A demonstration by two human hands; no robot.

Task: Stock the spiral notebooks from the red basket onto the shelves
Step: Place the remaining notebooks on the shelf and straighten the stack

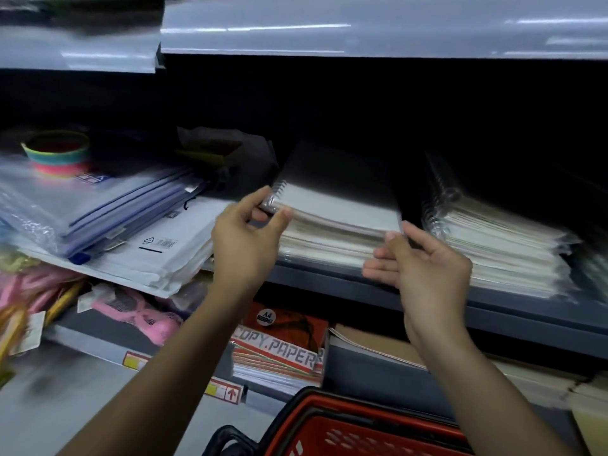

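- The grey metal shelf (427, 296) carries two stacks of spiral notebooks; a pale shelf (362, 31) above it throws the back of the bay into shadow.
- The middle stack of notebooks (332, 222) lies flat near the front edge, its wire binding on the left; a second, taller stack (493, 245) sits just beside it on the right, wrapped in clear film.
- The top notebook (335, 199) rests on the middle stack, and both hands are on its near corners.
- The left hand (245, 236) reaches up from below, wrist bent back, thumb and forefinger curled to pinch the front-left corner by the coils.
- The right hand (424, 264) is turned palm-left, fingers loosely extended and together; the thumb tip touches the front-right corner. Motion blur leaves me unable to tell whether it pinches the corner or only steadies it.
- The red basket (345, 429) stands at the bottom edge below the forearms, with a black handle at its left; its contents are out of sight.
- Left of the notebooks lie clear zip folders (98, 209) on white envelopes (158, 255), with a striped tape roll (57, 153) behind them.
- On the shelf below, a red ream (279, 347) reads "COPY.PAPER" and carries an "A4" badge.
- A price tag (227, 391) on the lower rail shows a red arrow; its other print is unreadable.
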